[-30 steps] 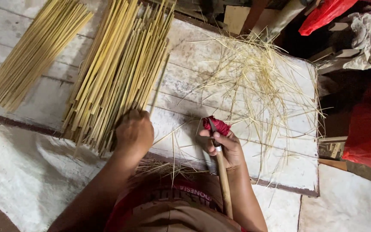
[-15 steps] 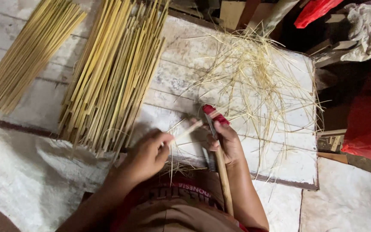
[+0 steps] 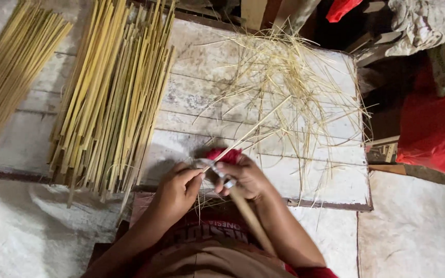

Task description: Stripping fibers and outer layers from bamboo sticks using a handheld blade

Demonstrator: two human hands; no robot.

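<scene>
Thin pale bamboo strip (image 3: 253, 131), slanting across knife (image 3: 221, 174).

yellow-green bamboo sticks (image 3: 109, 98), pale straw shavings (image 3: 289, 87), red bag (image 3: 433, 134)

Bare planks (image 3: 191, 92) lie open between the split-bamboo bundle (image 3: 112, 87) and loose shavings (image 3: 289, 87), which crowd the right.

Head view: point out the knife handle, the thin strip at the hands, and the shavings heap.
Handle (image 3: 251, 219), head view, mid-shaft below the right hand.
Strip (image 3: 253, 131), head view, middle of its length.
Shavings (image 3: 289, 82), head view, centre of heap.
</scene>
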